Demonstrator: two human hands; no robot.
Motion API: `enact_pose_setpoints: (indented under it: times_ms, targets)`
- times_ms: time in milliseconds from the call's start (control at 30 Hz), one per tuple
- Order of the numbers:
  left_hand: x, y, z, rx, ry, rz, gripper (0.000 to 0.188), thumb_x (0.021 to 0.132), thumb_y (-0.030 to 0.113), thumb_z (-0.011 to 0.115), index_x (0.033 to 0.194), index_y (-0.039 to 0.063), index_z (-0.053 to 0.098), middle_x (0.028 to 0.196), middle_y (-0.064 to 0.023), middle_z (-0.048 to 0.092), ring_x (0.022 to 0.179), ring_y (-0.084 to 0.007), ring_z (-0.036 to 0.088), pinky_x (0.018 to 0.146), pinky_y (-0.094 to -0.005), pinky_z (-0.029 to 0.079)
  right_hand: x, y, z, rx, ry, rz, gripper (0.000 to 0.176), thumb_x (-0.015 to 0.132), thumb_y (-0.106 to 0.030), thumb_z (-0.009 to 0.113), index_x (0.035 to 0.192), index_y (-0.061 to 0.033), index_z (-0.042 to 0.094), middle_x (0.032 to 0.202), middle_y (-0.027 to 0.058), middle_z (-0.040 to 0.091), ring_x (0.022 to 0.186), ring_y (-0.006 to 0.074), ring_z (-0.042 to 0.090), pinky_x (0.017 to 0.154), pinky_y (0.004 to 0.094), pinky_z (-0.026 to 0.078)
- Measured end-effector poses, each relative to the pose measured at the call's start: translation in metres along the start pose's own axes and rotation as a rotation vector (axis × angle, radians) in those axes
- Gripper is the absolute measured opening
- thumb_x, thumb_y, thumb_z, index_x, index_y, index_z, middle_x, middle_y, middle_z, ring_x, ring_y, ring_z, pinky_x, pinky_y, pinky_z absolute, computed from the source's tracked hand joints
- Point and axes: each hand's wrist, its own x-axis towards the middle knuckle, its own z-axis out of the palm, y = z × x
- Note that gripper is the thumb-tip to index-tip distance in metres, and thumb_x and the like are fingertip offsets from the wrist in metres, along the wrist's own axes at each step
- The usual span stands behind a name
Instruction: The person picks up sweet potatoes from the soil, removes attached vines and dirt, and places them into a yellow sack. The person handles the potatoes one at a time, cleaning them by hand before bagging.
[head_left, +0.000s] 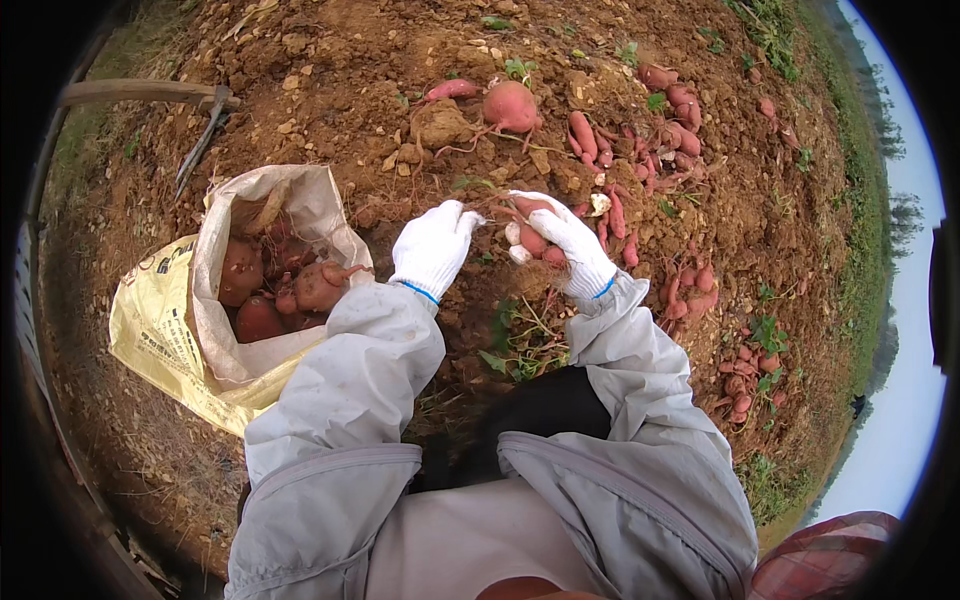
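Observation:
My right hand (574, 244), in a white knit glove with a blue cuff edge, grips a cluster of reddish sweet potatoes (532, 240). White glove fingertips show beneath the cluster. Thin roots (491, 204) trail from it towards my left hand (435, 244), gloved alike, whose curled fingers meet at the root ends. To the left, an open woven sack (217, 360) with a rolled-back white rim and printing holds several large sweet potatoes (259, 319). Just beyond my hands, a big round sweet potato (511, 106) lies on the soil.
A hoe with a wooden handle (135, 91) and a metal head (202, 142) rests at upper left. More sweet potatoes (682, 109) lie in piles to the right, some with leaves. Cut vines (536, 349) are near my knees. Checked red cloth (825, 559) shows at lower right.

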Motion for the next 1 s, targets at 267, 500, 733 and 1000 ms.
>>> enact_pose_setpoints:
  times_ms: [267,500,733,1000]
  targets:
    - [0.009,-0.017,-0.008,0.11,0.153,-0.04,0.034,0.099,0.039,0.05,0.103,0.008,0.064,0.098,-0.0194,0.069,0.093,-0.0397,0.066,0.082,-0.0506,0.052,-0.017,-0.006,-0.006,0.056,-0.132,0.033,0.051,0.096,-0.025,0.065,0.139,-0.0026,0.048,0.108,0.0112,0.063,0.092,0.0188,0.064,0.081,0.0342,0.057]
    - [0.027,-0.018,-0.014,0.095,0.027,-0.064,0.036,0.095,0.035,0.05,0.112,0.007,0.065,0.109,-0.0202,0.069,0.103,-0.0383,0.065,0.089,-0.0469,0.051,-0.049,-0.009,-0.017,0.261,-0.101,-0.052,0.053,0.099,-0.03,0.058,0.142,-0.0015,0.044,0.106,0.0159,0.063,0.085,0.0221,0.062,0.074,0.034,0.053]
    - [0.051,-0.054,-0.012,0.106,0.212,-0.17,0.037,0.096,0.036,0.049,0.112,0.009,0.068,0.107,-0.0186,0.07,0.101,-0.0372,0.066,0.088,-0.046,0.051,-0.065,-0.005,-0.012,0.198,-0.1,0.029,0.057,0.1,-0.03,0.057,0.145,0.0008,0.041,0.104,0.0154,0.061,0.086,0.0209,0.058,0.074,0.0341,0.05]
    - [0.041,-0.02,-0.023,0.128,0.083,-0.149,0.057,0.084,0.038,0.073,0.133,0.012,0.059,0.143,-0.0171,0.051,0.13,-0.0337,0.049,0.106,-0.044,0.042,-0.075,0.003,-0.029,0.515,0.01,-0.068,0.056,0.105,-0.032,0.049,0.149,-0.0005,0.037,0.115,0.0141,0.061,0.084,0.0218,0.058,0.067,0.0342,0.05]
